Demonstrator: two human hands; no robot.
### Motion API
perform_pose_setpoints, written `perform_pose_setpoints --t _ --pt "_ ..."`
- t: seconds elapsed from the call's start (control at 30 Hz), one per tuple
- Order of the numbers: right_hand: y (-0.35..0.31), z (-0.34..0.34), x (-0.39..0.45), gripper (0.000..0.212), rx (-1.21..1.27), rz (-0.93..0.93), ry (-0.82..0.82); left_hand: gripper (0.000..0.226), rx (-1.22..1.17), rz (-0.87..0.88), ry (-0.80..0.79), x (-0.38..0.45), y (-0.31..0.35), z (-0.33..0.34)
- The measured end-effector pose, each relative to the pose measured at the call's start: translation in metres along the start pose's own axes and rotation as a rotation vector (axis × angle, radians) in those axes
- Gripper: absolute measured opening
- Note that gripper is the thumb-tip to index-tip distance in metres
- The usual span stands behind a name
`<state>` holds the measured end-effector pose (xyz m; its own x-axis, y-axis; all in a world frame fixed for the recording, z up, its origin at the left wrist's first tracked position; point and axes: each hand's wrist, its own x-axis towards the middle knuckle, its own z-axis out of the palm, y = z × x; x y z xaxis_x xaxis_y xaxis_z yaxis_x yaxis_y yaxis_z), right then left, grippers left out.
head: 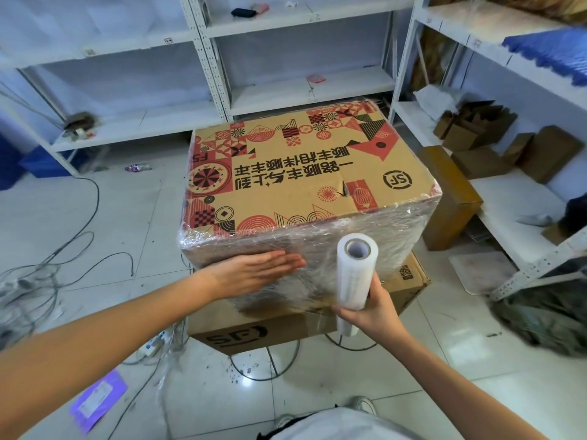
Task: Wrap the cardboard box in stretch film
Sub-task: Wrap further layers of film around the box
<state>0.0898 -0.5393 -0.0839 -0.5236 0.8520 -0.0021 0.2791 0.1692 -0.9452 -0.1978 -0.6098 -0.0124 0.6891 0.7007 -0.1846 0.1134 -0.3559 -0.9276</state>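
The right hand (370, 308) curls around the lower part of an upright stretch film roll (355, 273), just in front of the box. The left hand (254, 270) lies flat, fingers straight, pressing film against the near side of the printed cardboard box (292, 185). Crinkled clear film covers that side; the box sits on a second carton (254, 328), white shelving (219, 74) behind.
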Motion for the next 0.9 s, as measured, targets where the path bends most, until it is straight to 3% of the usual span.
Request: perform_pose_setpoints --t 0.3,0.77,0.9 --pt "-0.002 -0.008 0.016 0.077 0.105 0.009 0.152 0.063 0.024 0.079 -0.081 0.001 0.001 0.003" --pt "-0.002 -0.001 0.027 0.084 0.084 0.029 0.357 0.071 -0.098 -0.056 0.077 0.015 0.011 -0.008" --pt "-0.002 -0.001 0.028 0.088 0.119 0.029 0.366 0.07 -0.084 0.18 0.057 0.049 0.038 -0.017"
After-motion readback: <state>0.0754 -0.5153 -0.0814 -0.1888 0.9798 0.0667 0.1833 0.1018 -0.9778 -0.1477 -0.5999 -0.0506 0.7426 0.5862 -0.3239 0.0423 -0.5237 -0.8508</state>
